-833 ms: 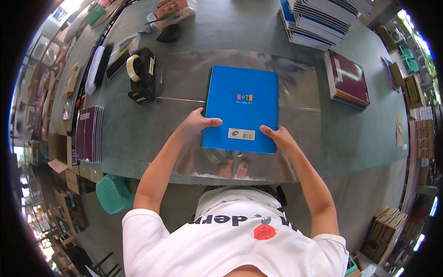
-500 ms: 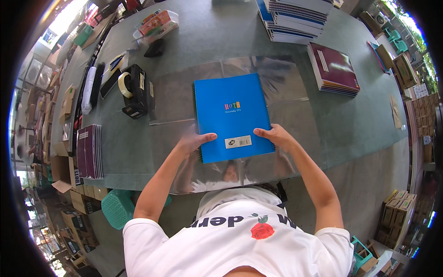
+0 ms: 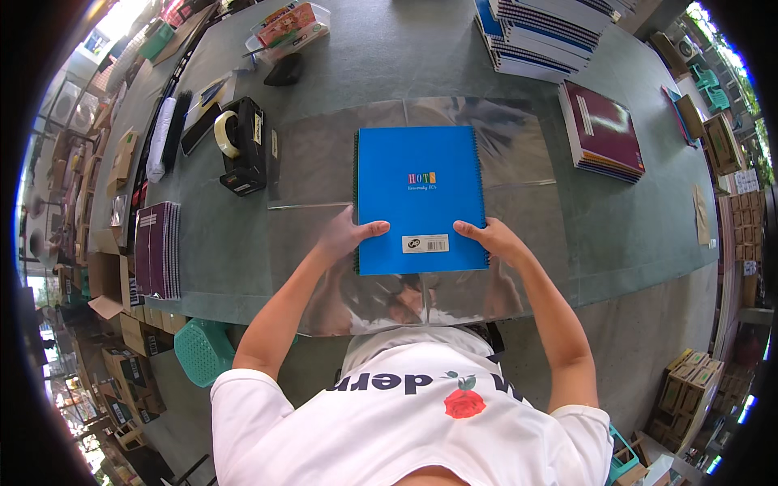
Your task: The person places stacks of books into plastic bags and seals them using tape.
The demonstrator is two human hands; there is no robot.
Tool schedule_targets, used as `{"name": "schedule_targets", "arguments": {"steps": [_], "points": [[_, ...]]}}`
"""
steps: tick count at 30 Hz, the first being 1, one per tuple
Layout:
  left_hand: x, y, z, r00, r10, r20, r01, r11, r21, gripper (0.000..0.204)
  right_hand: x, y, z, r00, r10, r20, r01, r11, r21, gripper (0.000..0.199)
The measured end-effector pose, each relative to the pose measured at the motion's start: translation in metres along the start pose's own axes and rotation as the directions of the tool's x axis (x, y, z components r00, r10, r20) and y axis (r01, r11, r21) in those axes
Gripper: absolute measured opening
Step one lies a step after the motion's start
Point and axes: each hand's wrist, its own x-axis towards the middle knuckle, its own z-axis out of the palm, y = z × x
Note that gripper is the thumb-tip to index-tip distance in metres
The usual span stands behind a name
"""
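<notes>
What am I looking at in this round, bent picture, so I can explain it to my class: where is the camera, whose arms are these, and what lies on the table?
No machine here: a person works with bare hands. The camera sits on the person's head and looks straight down, so you see their shirt at the bottom and their forearms reaching up. Its very wide lens bends straight edges. The left hand and right hand each press a lower corner of a blue spiral notebook, which lies on a clear plastic sheet spread over the grey-green table. Neither hand lifts anything. Left of the sheet stands a black tape dispenser. A dark red notebook pile lies to the right, a taller stack of notebooks at the top.
</notes>
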Motion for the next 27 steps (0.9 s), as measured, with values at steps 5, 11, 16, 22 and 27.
{"name": "schedule_targets", "arguments": {"steps": [5, 11, 16, 22, 27], "points": [[0.002, -0.006, -0.003, 0.999, 0.041, -0.012, -0.042, 0.997, -0.062, 0.101, -0.019, -0.03, -0.023, 0.995, 0.098, 0.007, -0.094, 0.97, -0.223, 0.084], [-0.027, 0.014, -0.034, 0.914, 0.088, -0.397, 0.006, 0.974, 0.228, 0.034, -0.052, 0.079, -0.047, 0.583, -0.497, -0.643, 0.139, 0.841, -0.523, 0.052], [-0.065, 0.052, 0.01, 0.603, 0.482, -0.635, -0.324, 0.876, 0.358, 0.015, -0.057, 0.157, -0.031, 0.537, -0.553, -0.637, -0.19, 0.656, -0.73, 0.046], [-0.078, 0.018, 0.162, 0.582, 0.795, 0.172, -0.756, 0.45, 0.475, 0.021, -0.058, 0.153, -0.039, 0.589, -0.632, -0.504, 0.096, 0.673, -0.733, 0.041], [-0.068, -0.012, 0.203, 0.739, 0.669, 0.079, -0.509, 0.478, 0.715, 0.044, -0.065, 0.161, -0.041, 0.46, -0.639, -0.617, 0.003, 0.696, -0.718, 0.036]]}}
